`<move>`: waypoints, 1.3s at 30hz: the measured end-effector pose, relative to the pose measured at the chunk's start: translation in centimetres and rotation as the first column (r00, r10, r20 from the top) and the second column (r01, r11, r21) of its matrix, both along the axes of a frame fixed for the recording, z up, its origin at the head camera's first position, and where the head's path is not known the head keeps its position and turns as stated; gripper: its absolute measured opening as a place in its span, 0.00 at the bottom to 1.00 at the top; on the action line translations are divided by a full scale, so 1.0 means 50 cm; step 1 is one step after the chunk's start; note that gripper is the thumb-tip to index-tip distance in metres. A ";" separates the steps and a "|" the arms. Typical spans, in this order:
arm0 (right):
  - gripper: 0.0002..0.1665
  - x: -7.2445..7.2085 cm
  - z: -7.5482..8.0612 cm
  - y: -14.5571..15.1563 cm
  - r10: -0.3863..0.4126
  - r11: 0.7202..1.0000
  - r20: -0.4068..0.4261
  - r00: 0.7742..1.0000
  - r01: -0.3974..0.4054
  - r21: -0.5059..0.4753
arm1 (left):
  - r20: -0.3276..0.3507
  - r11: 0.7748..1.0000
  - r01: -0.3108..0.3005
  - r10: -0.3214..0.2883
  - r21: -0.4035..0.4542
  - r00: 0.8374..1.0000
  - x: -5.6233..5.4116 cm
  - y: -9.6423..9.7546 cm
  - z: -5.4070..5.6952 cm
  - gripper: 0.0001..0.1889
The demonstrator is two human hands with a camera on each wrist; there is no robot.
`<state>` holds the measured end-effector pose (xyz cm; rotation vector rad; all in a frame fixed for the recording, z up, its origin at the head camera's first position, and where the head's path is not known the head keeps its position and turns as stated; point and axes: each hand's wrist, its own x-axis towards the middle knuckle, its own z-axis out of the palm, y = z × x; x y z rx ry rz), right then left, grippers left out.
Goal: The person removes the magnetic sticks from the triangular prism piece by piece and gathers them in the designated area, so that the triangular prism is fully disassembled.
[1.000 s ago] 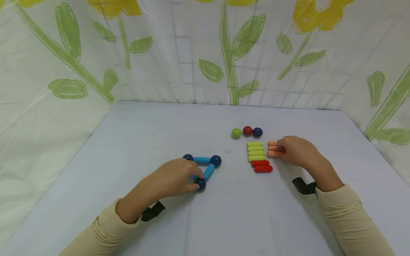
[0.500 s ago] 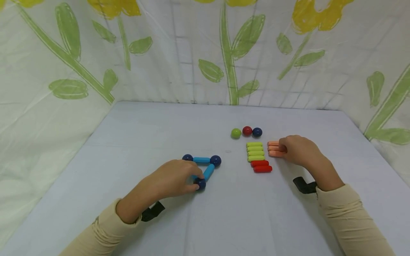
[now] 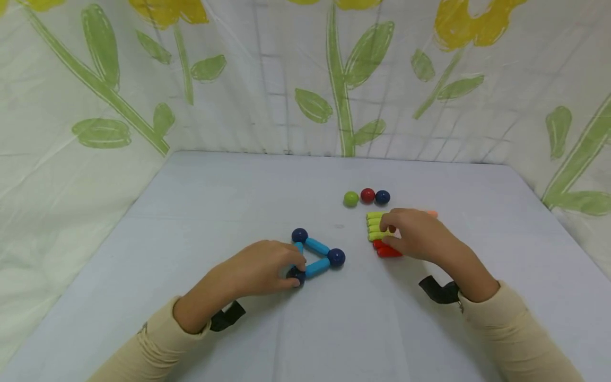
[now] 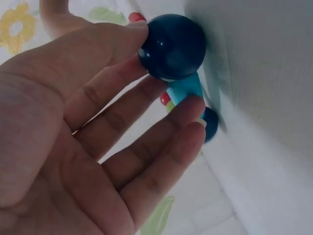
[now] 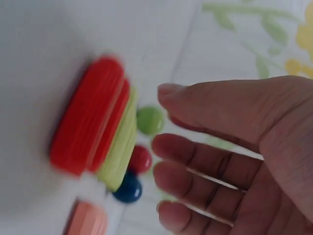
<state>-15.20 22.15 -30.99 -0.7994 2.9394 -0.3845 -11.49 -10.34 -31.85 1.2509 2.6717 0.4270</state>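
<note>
right hand (image 3: 417, 234): from orange rods (image 5: 87, 219) to near yellow-green rods (image 3: 374, 223) | blue triangle (image 3: 317, 267): turned clockwise

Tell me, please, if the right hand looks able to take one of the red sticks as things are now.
Probably yes. The right hand is close to the red sticks, its fingers hold nothing, and the right wrist view shows nothing lying between fingers and sticks.
</note>
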 end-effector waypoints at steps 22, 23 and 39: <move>0.11 0.065 -0.059 -0.112 0.376 0.926 0.014 0.927 -0.374 -0.054 | 0.052 0.997 0.066 -0.069 0.047 0.996 -0.003 0.002 -0.007 0.07; 0.11 0.065 -0.059 -0.111 0.376 0.926 0.016 0.926 -0.375 -0.050 | 0.051 0.997 0.068 -0.070 0.047 0.996 -0.002 0.001 -0.007 0.07; 0.14 0.018 -0.005 -0.025 0.265 0.951 -0.055 0.963 -0.271 -0.149 | 0.077 0.995 0.081 -0.085 0.053 0.993 -0.004 0.002 -0.009 0.07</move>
